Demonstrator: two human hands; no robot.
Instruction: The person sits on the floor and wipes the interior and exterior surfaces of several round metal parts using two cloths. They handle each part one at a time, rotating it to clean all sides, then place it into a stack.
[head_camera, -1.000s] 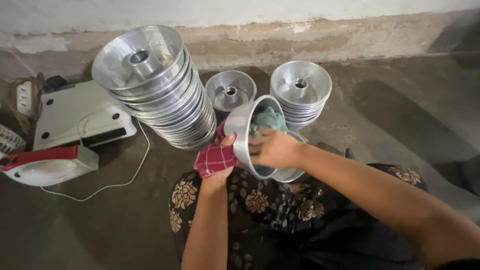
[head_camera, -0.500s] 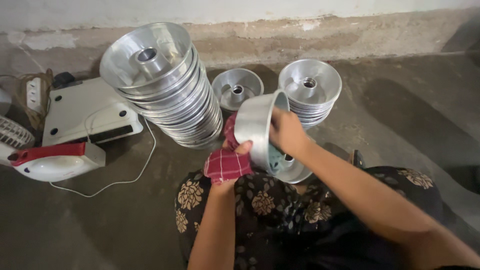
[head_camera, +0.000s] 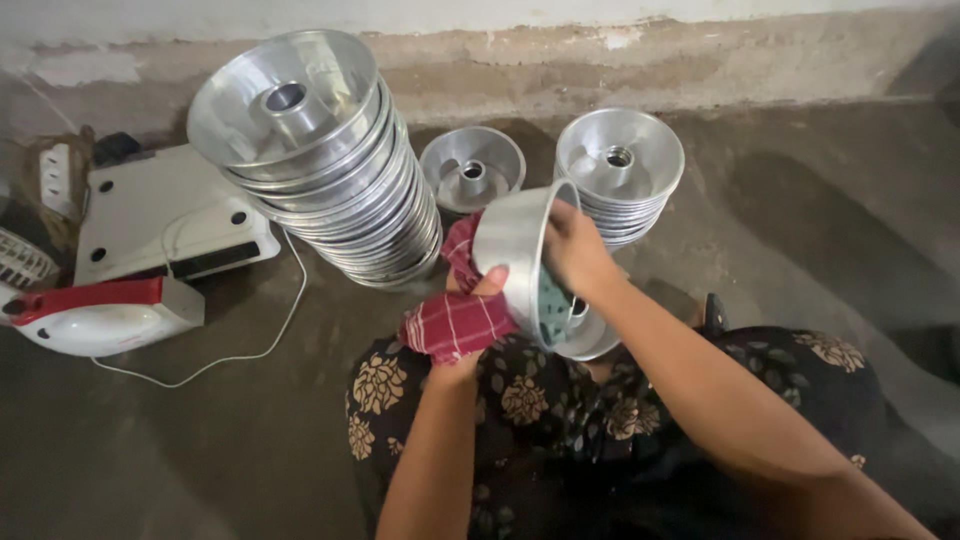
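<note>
1. Two hands work one metal pan (head_camera: 515, 255): since a second ago it has tipped further onto its side, over the lap.
2. Left hand (head_camera: 470, 320) grips a red checked cloth (head_camera: 455, 318) against its outside.
3. Right hand (head_camera: 578, 250) clasps the rim, a green pad (head_camera: 551, 305) now inside.

No packages, labels, signs or screens are visible.

tight ahead, open floor to the far right

tall leaning stack of ring pans (head_camera: 320, 170), a single ring pan (head_camera: 472, 168) and a short stack (head_camera: 620, 170) crowd the wall ahead; white appliance (head_camera: 165, 215), red-and-white device (head_camera: 105, 315) and cord (head_camera: 250, 340) block left; bare floor (head_camera: 830, 210) right stays passable.
</note>
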